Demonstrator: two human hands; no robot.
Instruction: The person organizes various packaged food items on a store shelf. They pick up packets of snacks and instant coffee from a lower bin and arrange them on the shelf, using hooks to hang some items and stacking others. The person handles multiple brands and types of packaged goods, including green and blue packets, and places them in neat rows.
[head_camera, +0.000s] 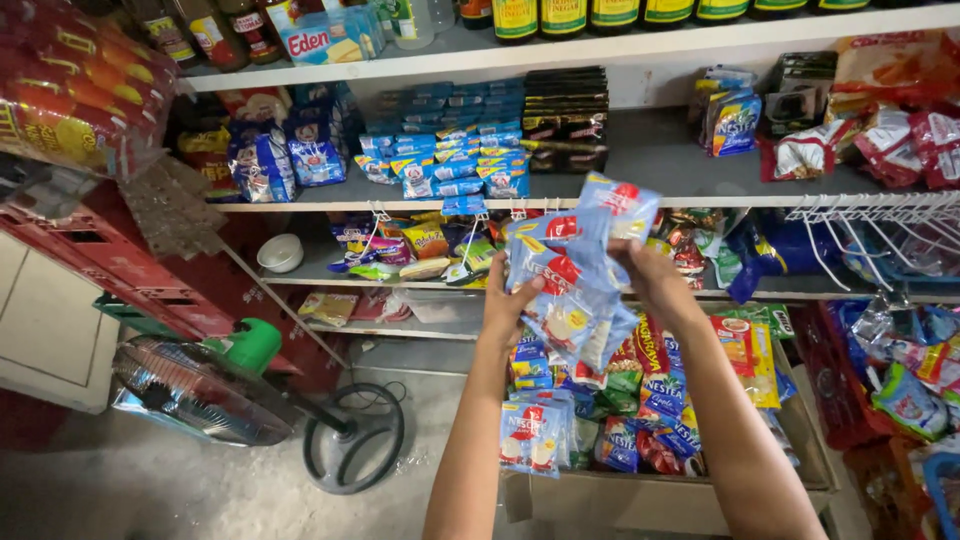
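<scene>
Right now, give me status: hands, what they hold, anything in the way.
Left hand and right hand both grip a strip of light-blue sachets, raised before the shelves. Cardboard box of sachets below. Nothing in the way.

both forearms raised, converging upward; left hand (508, 300) fingers curled in a pinch, thumb forward; right hand (650, 272) higher, fingers closed in a grip, wrist bent slightly inward

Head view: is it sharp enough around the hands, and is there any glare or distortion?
Head view: the blue sachet strip and both hands, left and right, look slightly soft; the shelf edges bow from wide-angle distortion; the foil packets glint at right; the floor is dim.
</scene>
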